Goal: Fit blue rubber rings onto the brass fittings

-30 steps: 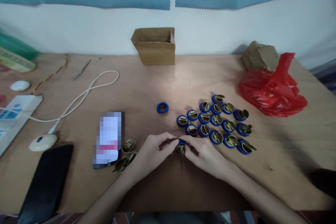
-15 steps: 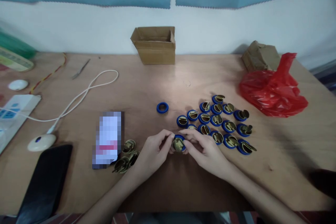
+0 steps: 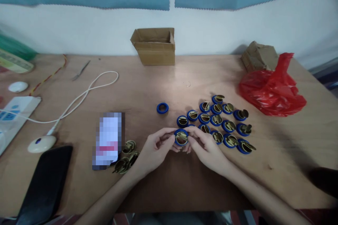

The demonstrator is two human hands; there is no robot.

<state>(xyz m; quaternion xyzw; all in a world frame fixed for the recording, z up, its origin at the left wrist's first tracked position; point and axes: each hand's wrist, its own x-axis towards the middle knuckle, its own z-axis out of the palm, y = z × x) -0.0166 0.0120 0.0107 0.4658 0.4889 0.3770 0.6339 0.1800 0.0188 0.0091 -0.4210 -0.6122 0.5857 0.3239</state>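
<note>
Between my two hands is a blue ring with a round brass clip piece (image 3: 181, 137) in its middle, tilted so the brass side faces me. My left hand (image 3: 159, 146) pinches its left edge, thumb in front and fingers behind. On the right edge, the thumb and fingers of my right hand (image 3: 205, 146) close in the same way. Just beyond the hands stand several like blue rings with brass clips (image 3: 216, 120), some clips raised. A bare blue ring (image 3: 162, 108) lies apart from them. Loose brass clip pieces (image 3: 129, 147) are near my left forearm, partly covered by it.
A phone with a blurred screen (image 3: 109, 137) and a black phone (image 3: 46, 182) lie at left, near a white cable (image 3: 87, 91) and a power strip (image 3: 18, 110). An open cardboard box (image 3: 158, 54) stands at the back; a red plastic bag (image 3: 271, 93) is at right.
The held ring has risen slightly and tilted towards me. Its blue rim now shows all round the brass piece, which earlier overlapped the lower left rim. My fingers have shifted behind it.
</note>
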